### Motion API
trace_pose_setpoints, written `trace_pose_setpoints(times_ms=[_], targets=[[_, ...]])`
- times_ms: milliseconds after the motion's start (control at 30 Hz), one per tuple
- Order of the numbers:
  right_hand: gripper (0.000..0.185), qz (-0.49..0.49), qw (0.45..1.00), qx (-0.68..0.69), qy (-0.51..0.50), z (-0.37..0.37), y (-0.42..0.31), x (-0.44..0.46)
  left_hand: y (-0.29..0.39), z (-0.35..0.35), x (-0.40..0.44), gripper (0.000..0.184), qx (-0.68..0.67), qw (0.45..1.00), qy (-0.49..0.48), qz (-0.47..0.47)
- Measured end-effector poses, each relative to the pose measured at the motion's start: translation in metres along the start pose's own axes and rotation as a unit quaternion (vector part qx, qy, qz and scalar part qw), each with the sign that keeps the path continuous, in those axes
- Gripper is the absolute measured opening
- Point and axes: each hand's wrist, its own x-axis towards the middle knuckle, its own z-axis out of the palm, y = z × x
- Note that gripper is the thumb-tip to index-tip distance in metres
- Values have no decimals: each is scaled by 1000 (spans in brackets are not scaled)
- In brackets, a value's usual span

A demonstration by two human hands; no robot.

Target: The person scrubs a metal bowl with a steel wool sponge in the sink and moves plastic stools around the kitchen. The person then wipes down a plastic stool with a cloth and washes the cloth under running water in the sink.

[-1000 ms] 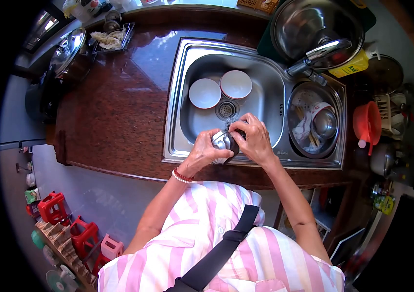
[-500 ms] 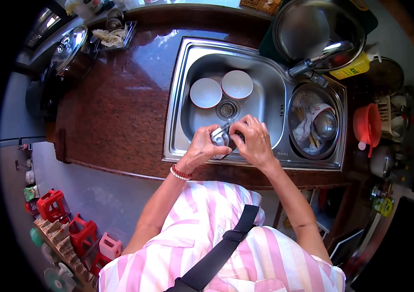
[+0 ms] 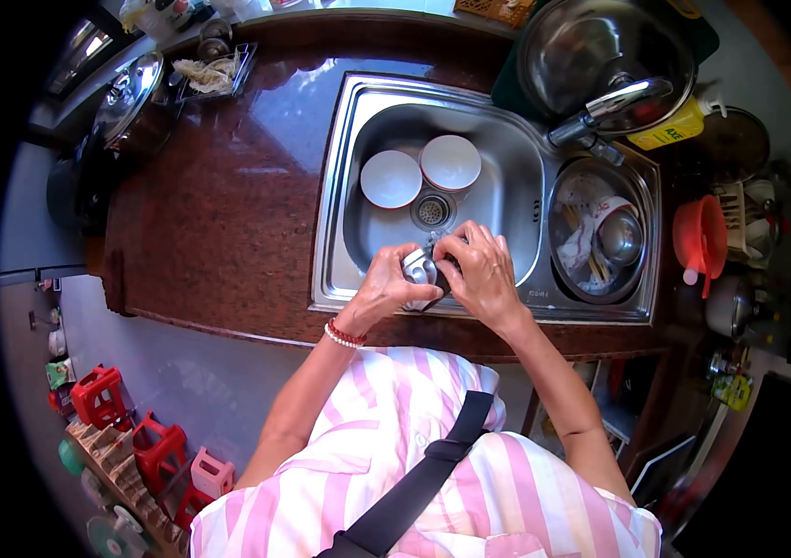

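Note:
Over the front edge of the sink point(image 3: 332, 279), my left hand point(image 3: 388, 284) is closed round a small silvery-white object point(image 3: 420, 268), whose kind I cannot make out. My right hand point(image 3: 481, 274) is beside it, thumb and forefinger pinched together at the object's right side. Something dark shows between those fingertips, too small and covered to name. Two white bowls, a left one point(image 3: 391, 179) and a right one point(image 3: 451, 163), lie in the basin beyond my hands. The drain point(image 3: 432, 211) is just ahead of my fingers.
To the right, a round basin point(image 3: 558, 265) holds a ladle, a bowl and chopsticks among suds. The tap point(image 3: 614, 102) juts over the sink's back right corner, near a yellow AXE bottle point(image 3: 670, 130). A red plastic dipper point(image 3: 700, 232) is farther right. Pots point(image 3: 131, 107) stand at left.
My right fingers have shifted slightly left and closer to the silvery-white object. Both hands stay at the sink's front edge, and the bowls have not moved.

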Motion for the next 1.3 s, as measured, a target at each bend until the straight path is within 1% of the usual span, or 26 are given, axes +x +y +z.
trace_pose_setpoints(times_ms=[100,167,200,267,300,333,367,433,533,633,700,733,800,833,900,933,1000,1033,1067,1100,1133,1200,1300], targets=[[8,31,999,10,-10,6,8,7,-2,1,1,30,-5,1000,-2,-1],[9,42,999,11,8,7,14,10,-4,0,1,32,-4,1000,-12,-8],[9,48,999,11,18,8,17,11,-1,-1,0,35,-58,998,-11,-3],[11,91,983,152,48,7,31,11,5,-1,-5,41,-169,986,-6,3],[11,111,967,223,58,5,34,10,5,-3,-6,44,-177,984,-12,3],[16,153,949,270,62,0,34,9,5,-7,-5,47,-183,983,-18,4],[21,189,934,291,85,-2,34,7,5,-11,-5,50,-189,982,-23,4],[27,191,932,272,147,-8,27,4,6,-12,-5,51,-176,984,-20,0],[30,169,944,247,137,-14,28,-2,7,-11,-3,50,-167,986,-26,6],[30,135,965,200,105,-30,15,-6,5,-10,0,48,-153,988,-30,11],[25,56,991,82,85,-35,6,-7,6,-10,1,47,-148,988,-31,13],[23,14,996,38,74,-36,0,-7,8,-9,0,45,-144,989,-29,9],[23,-65,996,-45,45,-28,-11,-8,14,-7,0,41,-135,991,-24,1],[21,-79,993,-74,51,-20,-15,-9,12,-6,1,38,-84,996,-12,21],[17,-49,995,-90,22,-14,-12,-4,5,-5,4,34,18,998,12,59],[15,-52,994,-88,35,-12,-10,1,1,-1,4,30,3,997,29,73],[13,-57,993,-84,61,-10,-6,9,1,1,2,30,17,997,40,60],[13,-55,994,-83,52,-10,-8,8,2,1,2,29,24,997,45,54],[13,-54,994,-82,43,-10,-10,6,3,-1,2,34,36,996,55,65],[12,-54,995,-82,34,-11,-13,4,1,-3,3,33,24,996,62,64],[13,-56,995,-80,23,-13,-16,-2,-1,-4,3,32,12,995,71,62],[15,-61,993,-90,36,-8,-17,-6,-2,-8,4,30,12,995,79,64],[19,-66,990,-100,69,-4,-16,-2,6,-6,5,32,-4,994,84,67]])
